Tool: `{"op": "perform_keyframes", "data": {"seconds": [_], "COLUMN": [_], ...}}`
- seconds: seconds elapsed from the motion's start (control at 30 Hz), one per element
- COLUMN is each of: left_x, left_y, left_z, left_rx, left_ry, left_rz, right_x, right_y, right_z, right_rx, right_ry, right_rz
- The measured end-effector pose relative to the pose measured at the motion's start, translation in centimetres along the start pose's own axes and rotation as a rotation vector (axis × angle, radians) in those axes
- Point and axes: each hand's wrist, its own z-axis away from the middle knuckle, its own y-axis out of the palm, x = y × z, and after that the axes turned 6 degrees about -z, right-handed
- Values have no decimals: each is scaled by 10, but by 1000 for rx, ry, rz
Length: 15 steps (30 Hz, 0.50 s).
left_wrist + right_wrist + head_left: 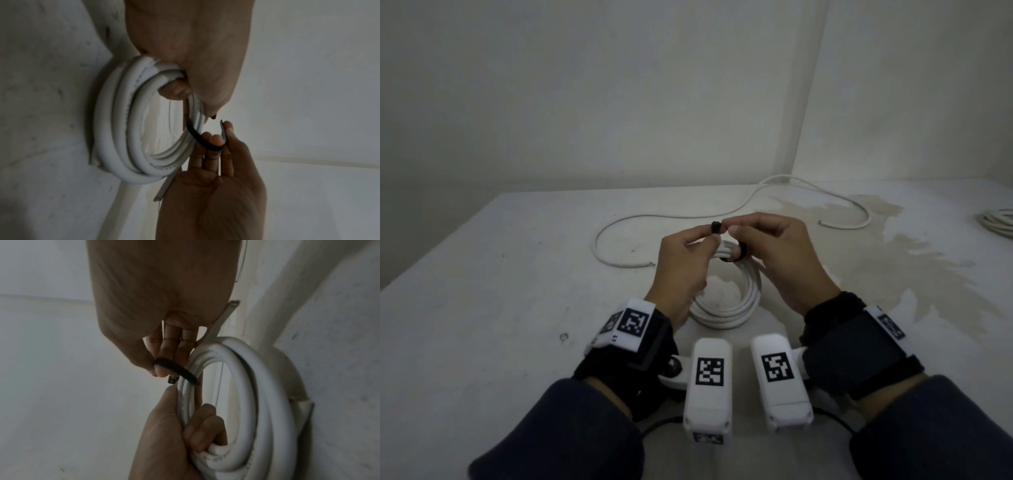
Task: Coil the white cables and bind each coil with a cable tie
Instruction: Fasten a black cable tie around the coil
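My left hand (pixel 681 270) has its fingers curled round the near-left strands of the round coil of thick white cable (pixel 729 308), holding it up on edge above the pale stained tabletop (pixel 500 291), while its thumb and forefinger pinch the head of the thin black plastic cable tie (pixel 202 139). My right hand (pixel 777 260) pinches the tie's tail, the strap looped round the coil's far side. Beyond the coil a loose white cable (pixel 688 216) snakes across the table. Far right of the coil lies another white bundle (pixel 998 222).
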Motion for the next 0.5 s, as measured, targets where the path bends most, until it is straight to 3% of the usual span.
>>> {"op": "perform_keyframes", "data": {"seconds": [0.5], "left_x": [-7], "left_y": [1], "left_z": [6], "left_rx": [39], "left_ry": [79], "left_rz": [14], "right_x": [0], "right_y": [-1], "right_z": [-2], "right_rx": [-5], "right_ry": [56], "right_rz": [11]}}
